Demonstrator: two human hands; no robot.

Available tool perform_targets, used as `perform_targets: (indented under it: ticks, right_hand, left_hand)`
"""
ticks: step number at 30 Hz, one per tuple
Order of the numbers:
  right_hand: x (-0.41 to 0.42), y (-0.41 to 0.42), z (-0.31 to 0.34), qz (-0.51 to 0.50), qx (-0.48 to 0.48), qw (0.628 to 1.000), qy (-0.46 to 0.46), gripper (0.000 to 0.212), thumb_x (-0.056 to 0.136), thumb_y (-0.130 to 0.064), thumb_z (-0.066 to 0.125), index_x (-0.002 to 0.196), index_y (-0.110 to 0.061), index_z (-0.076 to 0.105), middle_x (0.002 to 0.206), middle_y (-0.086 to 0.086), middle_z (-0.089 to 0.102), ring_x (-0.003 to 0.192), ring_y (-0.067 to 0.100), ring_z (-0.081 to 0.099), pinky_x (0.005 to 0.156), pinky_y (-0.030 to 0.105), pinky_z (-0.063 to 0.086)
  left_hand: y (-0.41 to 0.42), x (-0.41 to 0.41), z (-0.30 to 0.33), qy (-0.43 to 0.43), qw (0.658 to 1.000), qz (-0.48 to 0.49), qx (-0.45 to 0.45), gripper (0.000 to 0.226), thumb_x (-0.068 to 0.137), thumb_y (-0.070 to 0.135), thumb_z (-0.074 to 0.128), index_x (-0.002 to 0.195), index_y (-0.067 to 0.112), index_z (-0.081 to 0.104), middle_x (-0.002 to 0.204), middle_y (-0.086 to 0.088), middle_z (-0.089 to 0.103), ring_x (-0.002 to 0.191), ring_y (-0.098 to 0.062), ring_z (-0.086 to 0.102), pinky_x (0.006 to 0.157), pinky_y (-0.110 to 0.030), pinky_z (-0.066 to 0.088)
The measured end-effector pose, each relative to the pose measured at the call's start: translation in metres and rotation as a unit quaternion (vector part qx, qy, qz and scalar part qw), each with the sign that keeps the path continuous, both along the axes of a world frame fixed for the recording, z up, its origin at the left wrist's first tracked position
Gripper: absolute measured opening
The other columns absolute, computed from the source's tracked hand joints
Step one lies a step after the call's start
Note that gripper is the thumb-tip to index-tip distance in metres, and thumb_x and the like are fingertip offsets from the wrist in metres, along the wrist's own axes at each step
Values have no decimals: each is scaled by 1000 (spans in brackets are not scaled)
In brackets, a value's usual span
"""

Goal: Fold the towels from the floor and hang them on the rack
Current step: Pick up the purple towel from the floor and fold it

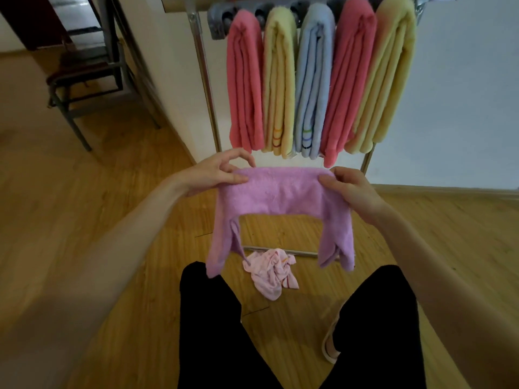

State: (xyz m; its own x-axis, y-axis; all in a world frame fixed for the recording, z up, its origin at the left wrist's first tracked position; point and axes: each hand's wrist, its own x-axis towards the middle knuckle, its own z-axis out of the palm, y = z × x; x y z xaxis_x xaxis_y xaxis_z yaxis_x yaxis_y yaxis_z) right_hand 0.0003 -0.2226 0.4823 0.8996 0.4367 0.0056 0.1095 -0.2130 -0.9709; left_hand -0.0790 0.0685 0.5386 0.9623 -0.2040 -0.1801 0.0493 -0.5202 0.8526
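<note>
Towel in hand: we hold a soft purple terry towel (280, 195) stretched flat between both hands, in the air in front of the rack; its two ends hang down on either side.
Left hand: our left hand (216, 172) pinches the towel's left top corner, thumb on the near face, fingers curled behind.
Right hand: our right hand (351, 189) grips the right top corner the same way, thumb on top.
Rack: the metal towel rack (206, 80) carries five folded towels side by side: pink (244, 88), yellow (279, 88), blue (313, 88), pink, yellow.
Floor: a crumpled pale pink towel (271, 272) lies on the wooden floor (126, 220) beside the rack's base bar, between the purple towel's hanging ends.
Around us: a dark metal chair (84, 74) stands to the left, well apart; our black-trousered legs (224, 332) fill the foreground.
</note>
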Motion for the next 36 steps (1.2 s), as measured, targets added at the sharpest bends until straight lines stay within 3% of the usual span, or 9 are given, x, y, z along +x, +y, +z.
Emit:
perform_targets:
  ticks: [4, 8, 11, 14, 19, 23, 27, 32, 36]
  right_hand:
    - [20, 22, 29, 91, -122, 983, -107, 29, 81, -8, 73, 105, -4, 58, 90, 7, 62, 77, 10, 56, 69, 23, 48]
    - [35, 54, 71, 231, -166, 934, -219, 57, 83, 8, 61, 130, -16, 41, 130, -6, 44, 102, 7, 54, 78, 16, 50]
    - [48, 81, 102, 246, -194, 891, -328, 56, 83, 14, 49, 131, -15, 40, 121, -15, 43, 101, -11, 49, 82, 11, 46]
    - [66, 106, 124, 243, -216, 847, -420, 55, 78, 15, 46, 123, -17, 49, 118, 0, 52, 108, 16, 47, 94, 36, 43]
    - [89, 147, 159, 272, -330, 807, -407, 57, 68, 16, 40, 108, -11, 70, 109, 1, 66, 98, 13, 56, 94, 31, 44]
    - [104, 175, 180, 205, -359, 820, -396, 55, 72, 13, 39, 108, -14, 72, 110, 1, 70, 97, 15, 60, 91, 26, 44]
    - [112, 194, 196, 86, -289, 851, -430, 52, 75, 14, 38, 106, -11, 73, 70, -18, 54, 60, -3, 41, 59, 6, 33]
    - [119, 223, 206, 27, -223, 878, -423, 37, 85, 1, 45, 106, -13, 72, 91, -7, 62, 86, 6, 53, 61, 0, 34]
    - [122, 259, 203, -15, -231, 881, -413, 32, 66, -20, 75, 96, -12, 73, 96, 3, 68, 90, 14, 61, 74, 23, 50]
  left_hand:
    - [13, 18, 29, -82, 995, 14, 49, 21, 91, 4, 59, 110, 11, 57, 90, 10, 62, 79, -6, 60, 72, -10, 47]
    - [29, 36, 67, -131, 983, -30, 122, 13, 92, -3, 53, 102, 4, 56, 102, -1, 57, 86, 6, 59, 78, -8, 46]
    - [44, 53, 88, -179, 967, -21, 183, 10, 92, -1, 50, 91, 8, 54, 99, -4, 57, 93, -4, 58, 82, -15, 48]
    - [65, 74, 103, -209, 953, 16, 220, 24, 89, -3, 45, 76, 13, 56, 85, -2, 57, 82, -9, 55, 78, -23, 44]
    - [102, 99, 120, -190, 944, 24, 268, 37, 93, 1, 45, 76, 21, 72, 90, 10, 63, 85, 3, 56, 77, -15, 41]
    - [125, 109, 128, -154, 925, -33, 344, 25, 93, 13, 56, 114, 20, 67, 109, 8, 61, 96, 4, 55, 77, -8, 44]
    - [152, 114, 123, -184, 922, -11, 342, 66, 86, 12, 65, 144, 23, 37, 125, 4, 52, 107, -10, 53, 84, -19, 47]
    - [169, 127, 120, -339, 871, 93, 344, 65, 86, 6, 62, 144, 20, 38, 126, -1, 55, 105, -10, 52, 77, -11, 40]
    - [177, 150, 131, -328, 850, 186, 368, 56, 83, 1, 61, 137, 10, 46, 132, -14, 53, 120, -31, 50, 99, -36, 39]
